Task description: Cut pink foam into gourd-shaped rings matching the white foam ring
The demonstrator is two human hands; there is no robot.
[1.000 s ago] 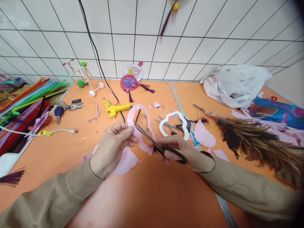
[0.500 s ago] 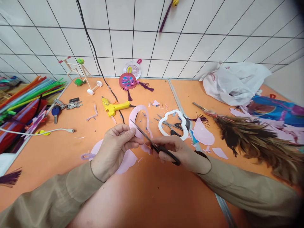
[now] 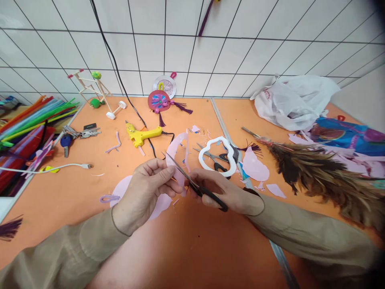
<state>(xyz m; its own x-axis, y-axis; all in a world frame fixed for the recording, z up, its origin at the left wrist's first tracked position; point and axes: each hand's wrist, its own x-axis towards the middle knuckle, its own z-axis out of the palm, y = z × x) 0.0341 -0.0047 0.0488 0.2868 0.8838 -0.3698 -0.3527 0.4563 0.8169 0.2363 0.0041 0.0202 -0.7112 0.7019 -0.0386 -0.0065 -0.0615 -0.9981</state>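
My left hand point(image 3: 147, 190) pinches a curved pink paper strip point(image 3: 173, 154), which stands up from its thumb and fingers in a loop. Black-handled scissors point(image 3: 212, 198) are in my right hand point(image 3: 224, 190); their blades lie across the strip, close to my left thumb. A thin tail of the strip hangs toward the right fingers. Beneath my left hand lie a pink paper piece point(image 3: 122, 186) and a small lilac pipe-cleaner loop point(image 3: 108, 198). Just beyond my right hand, a white scalloped ring point(image 3: 203, 156) rests over a second pair of scissors point(image 3: 224, 157).
A yellow glue gun point(image 3: 142, 135) with a black cord lies behind my left hand. Keys point(image 3: 66, 142), pipe cleaners point(image 3: 42, 116) and a stick model point(image 3: 99, 92) are left. Right are pink scraps point(image 3: 255, 164), a feather bundle point(image 3: 313, 172) and a white plastic bag point(image 3: 296, 102).
The pink strip has turned and looks narrower, with its loop less rounded. My hands hold nearly the same place, and the whole view has shifted slightly.
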